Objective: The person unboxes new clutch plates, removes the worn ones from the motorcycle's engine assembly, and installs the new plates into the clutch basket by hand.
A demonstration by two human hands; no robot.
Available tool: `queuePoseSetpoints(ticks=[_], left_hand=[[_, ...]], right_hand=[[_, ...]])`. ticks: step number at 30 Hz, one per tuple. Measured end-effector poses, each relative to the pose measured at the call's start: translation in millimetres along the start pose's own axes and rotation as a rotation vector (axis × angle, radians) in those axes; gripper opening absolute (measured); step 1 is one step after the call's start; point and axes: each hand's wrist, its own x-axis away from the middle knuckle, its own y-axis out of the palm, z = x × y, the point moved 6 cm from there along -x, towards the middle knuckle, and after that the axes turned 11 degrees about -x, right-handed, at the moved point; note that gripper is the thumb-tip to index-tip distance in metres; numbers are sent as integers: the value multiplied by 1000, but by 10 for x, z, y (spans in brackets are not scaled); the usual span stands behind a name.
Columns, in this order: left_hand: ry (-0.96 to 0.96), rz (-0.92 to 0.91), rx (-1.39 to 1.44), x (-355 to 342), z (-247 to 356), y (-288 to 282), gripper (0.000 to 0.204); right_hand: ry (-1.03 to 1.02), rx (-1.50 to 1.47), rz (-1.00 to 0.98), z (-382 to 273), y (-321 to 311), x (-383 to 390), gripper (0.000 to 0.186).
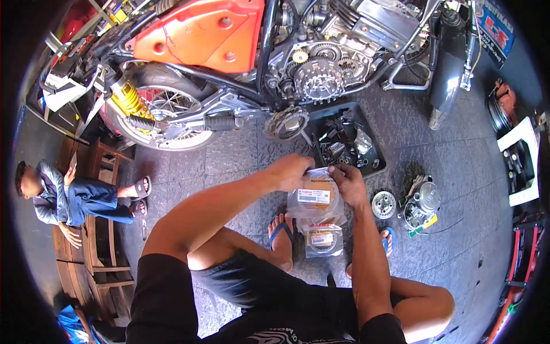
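L hand (297, 173) & R hand (349, 184) pinch clear, white-labelled plastic packet (315, 207) by top edge, prob. for tautness; black rectangular tray (376, 165) prob. corrals loose dark/silver metal parts (338, 143).

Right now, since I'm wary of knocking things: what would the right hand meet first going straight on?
Probably the tray, ahead of the right hand; depth is unclear, so the hand might pass above it.
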Motion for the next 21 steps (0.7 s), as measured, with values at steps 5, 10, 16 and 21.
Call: queuePoseSetpoints(ticks=[5,10,16,21], left_hand=[[-97,271,140,-29,9,-356,29],[-81,418,238,17,89,-536,33],[-7,357,215,84,171,-739,39],[-66,191,392,68,64,-772,39]], right_hand=[[-111,-125,71,-172,8,9,39],[-66,-336,5,-393,191,140,37],[-74,-216,-45,-565,45,168,32],[-78,-352,-51,-709,169,258,27]])
